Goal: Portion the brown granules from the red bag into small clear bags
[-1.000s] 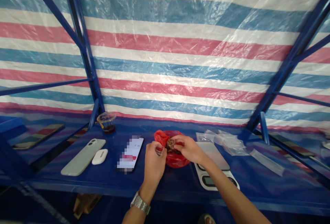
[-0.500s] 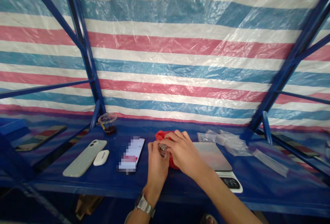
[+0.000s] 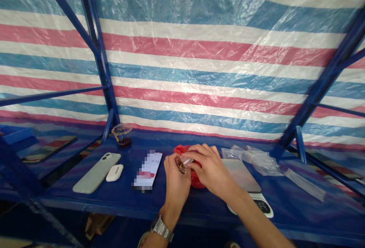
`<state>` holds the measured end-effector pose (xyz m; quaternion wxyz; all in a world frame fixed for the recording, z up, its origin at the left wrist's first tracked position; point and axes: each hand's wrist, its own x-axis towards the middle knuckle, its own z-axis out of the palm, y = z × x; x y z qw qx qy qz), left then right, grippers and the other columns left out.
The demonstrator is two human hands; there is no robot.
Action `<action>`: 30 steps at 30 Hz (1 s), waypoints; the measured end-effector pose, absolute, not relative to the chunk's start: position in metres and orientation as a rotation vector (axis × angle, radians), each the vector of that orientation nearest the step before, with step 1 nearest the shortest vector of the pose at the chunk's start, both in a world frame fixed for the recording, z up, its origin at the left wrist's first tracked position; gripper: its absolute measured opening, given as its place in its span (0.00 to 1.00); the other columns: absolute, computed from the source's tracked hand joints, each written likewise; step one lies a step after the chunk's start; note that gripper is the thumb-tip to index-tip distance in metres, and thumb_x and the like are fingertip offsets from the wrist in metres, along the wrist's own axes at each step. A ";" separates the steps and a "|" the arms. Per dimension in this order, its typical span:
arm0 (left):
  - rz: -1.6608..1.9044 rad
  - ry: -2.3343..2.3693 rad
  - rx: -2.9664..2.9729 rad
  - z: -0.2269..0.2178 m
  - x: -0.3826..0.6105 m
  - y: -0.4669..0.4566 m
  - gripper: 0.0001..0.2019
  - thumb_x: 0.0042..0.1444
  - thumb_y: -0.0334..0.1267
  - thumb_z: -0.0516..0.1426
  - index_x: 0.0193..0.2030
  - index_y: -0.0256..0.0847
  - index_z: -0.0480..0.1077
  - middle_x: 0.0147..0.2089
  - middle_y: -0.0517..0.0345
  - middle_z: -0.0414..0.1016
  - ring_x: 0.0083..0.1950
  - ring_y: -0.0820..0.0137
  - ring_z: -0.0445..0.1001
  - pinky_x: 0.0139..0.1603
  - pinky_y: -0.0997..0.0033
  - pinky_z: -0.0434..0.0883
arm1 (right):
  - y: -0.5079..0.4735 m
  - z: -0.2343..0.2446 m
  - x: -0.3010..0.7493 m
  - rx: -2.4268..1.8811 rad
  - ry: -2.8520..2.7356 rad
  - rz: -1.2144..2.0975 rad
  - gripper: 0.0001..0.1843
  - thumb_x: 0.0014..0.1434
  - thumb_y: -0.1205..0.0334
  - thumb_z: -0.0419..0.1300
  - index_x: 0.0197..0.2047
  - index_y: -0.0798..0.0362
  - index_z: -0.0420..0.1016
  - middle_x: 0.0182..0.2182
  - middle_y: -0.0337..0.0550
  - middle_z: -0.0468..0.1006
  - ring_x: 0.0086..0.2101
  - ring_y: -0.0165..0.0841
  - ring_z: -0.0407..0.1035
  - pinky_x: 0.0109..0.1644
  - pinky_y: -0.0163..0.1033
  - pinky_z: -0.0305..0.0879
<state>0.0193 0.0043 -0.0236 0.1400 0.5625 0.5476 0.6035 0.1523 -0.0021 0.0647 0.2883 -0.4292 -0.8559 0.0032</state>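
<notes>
My left hand [image 3: 176,179] and my right hand [image 3: 211,170] meet over a crumpled red plastic bag [image 3: 181,149], most of which they hide. Between the fingers of both hands is a small clear plastic piece [image 3: 182,163] with something brown in it. Its exact shape is hard to tell. My right hand also lies close above the bag's near side. A metal watch [image 3: 162,228] sits on my left wrist.
To the left lie a phone with a pixelated screen [image 3: 147,170], a phone in a pale case [image 3: 97,172], a white earbud case [image 3: 114,172] and a plastic cup with dark liquid [image 3: 122,134]. To the right are a digital scale [image 3: 241,175] and clear plastic bags [image 3: 252,160], all on a blue shelf [image 3: 62,187].
My hands have closed in over the red bag and now hide most of it. The clear piece stays between my fingers. The view has shifted slightly.
</notes>
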 end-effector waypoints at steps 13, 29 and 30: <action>1.516 1.706 1.811 -0.016 0.020 0.001 0.11 0.56 0.26 0.57 0.43 0.44 0.66 0.44 0.53 0.67 0.48 0.58 0.67 0.52 0.55 0.68 | -0.007 0.049 0.166 -1.250 -2.148 0.200 0.15 0.68 0.65 0.59 0.54 0.39 0.79 0.52 0.42 0.80 0.53 0.40 0.70 0.56 0.47 0.57; 1.027 1.403 2.338 0.005 0.037 0.029 0.30 0.51 0.19 0.52 0.60 0.43 0.59 0.56 0.48 0.65 0.60 0.58 0.66 0.64 0.56 0.65 | 0.025 0.047 0.195 -1.587 -2.341 -0.049 0.17 0.55 0.74 0.57 0.45 0.50 0.79 0.44 0.45 0.82 0.47 0.40 0.70 0.49 0.42 0.55; 0.996 1.407 2.328 0.006 0.035 0.028 0.28 0.51 0.19 0.53 0.58 0.44 0.60 0.55 0.48 0.65 0.59 0.58 0.66 0.63 0.57 0.66 | 0.026 0.044 0.195 -1.587 -2.359 -0.046 0.17 0.55 0.75 0.57 0.45 0.50 0.79 0.44 0.45 0.82 0.47 0.40 0.70 0.49 0.43 0.55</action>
